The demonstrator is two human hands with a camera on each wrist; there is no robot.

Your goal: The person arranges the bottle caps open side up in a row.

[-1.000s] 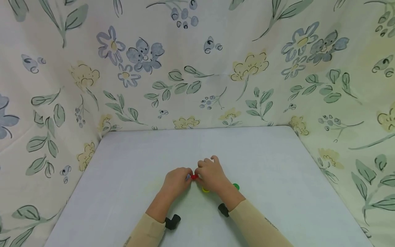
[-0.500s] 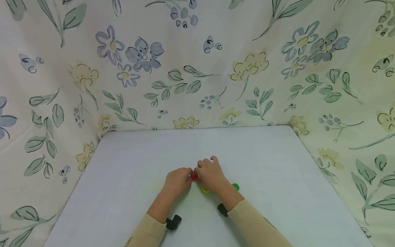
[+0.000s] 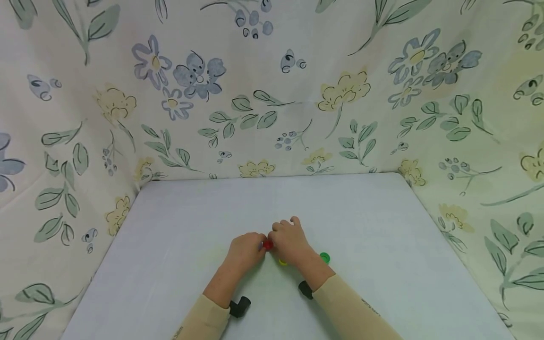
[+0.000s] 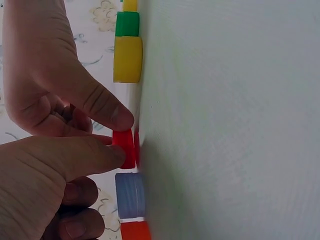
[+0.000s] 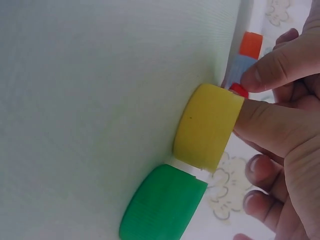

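Observation:
In the head view, a small red cap [image 3: 267, 244] is pinched between both hands at the middle of the white table. My left hand [image 3: 245, 252] grips it from the left, thumb and finger on its side. From the right, my right hand [image 3: 291, 240] holds it with thumb and index finger. The left wrist view has the red cap [image 4: 124, 152] close to the tabletop, with a thin red strip below it that may be a reflection. Beside the left fingers are a blue cap [image 4: 130, 196] and an orange cap [image 4: 135, 231].
Near the right hand lie a yellow cap [image 5: 207, 127] and a green cap [image 5: 162, 205]. Another yellow piece [image 4: 130, 5] shows at the left wrist view's top. Floral cloth [image 3: 272, 118] surrounds the white table [image 3: 191, 208] at the back and sides.
The red cap has tilted and shows a rounder face to the head camera. Both hands stay almost in place, shifted slightly toward the person.

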